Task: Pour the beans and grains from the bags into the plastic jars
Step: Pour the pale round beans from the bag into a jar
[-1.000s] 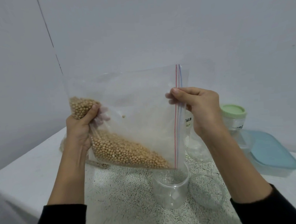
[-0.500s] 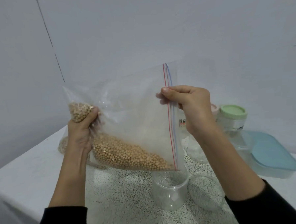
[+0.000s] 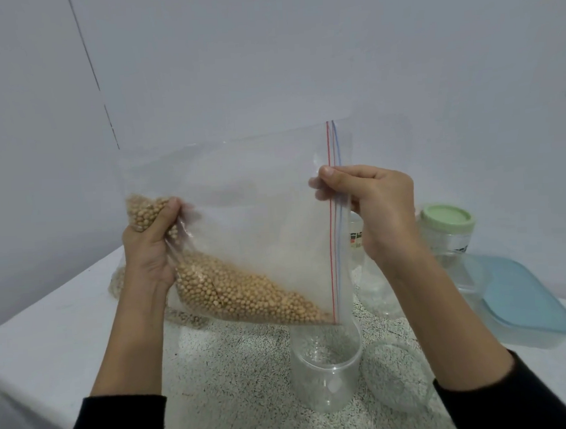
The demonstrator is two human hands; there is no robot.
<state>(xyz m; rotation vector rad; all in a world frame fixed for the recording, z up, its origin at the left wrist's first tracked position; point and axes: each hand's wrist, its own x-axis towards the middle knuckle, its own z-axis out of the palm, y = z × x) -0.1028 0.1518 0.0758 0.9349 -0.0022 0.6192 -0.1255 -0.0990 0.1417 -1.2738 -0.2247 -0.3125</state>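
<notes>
You hold the clear zip bag (image 3: 242,223) up over the white table (image 3: 51,325), turned on its side so the red and blue zip strip (image 3: 336,228) runs upright along its right edge and its lowest corner hangs just above the open plastic jar (image 3: 326,381). The tan beans (image 3: 246,295) lie heaped along the bag's lower edge, sloping down to the right toward that corner, with a smaller clump bunched at the upper left. Your left hand (image 3: 149,251) grips the bag's left end, fingers curled tight round the gathered plastic and the clump of beans, thumb pressed on the near side. Your right hand (image 3: 379,209) pinches the zip strip partway down, thumb on the near face and curled fingers behind the plastic. You cannot tell from here whether the mouth is parted at the bottom, since the plastic is clear and the corner blurs against the jar's rim. The jar stands on a speckled mat (image 3: 234,381) with a clear lid (image 3: 398,375) lying just to its right. Farther right sit a blue-lidded container (image 3: 522,300) and a green-lidded jar (image 3: 448,225); another clear jar (image 3: 374,291) behind your right wrist is mostly hidden, its label too small to read. A second bag (image 3: 116,282) of grains peeks out behind your left wrist.
</notes>
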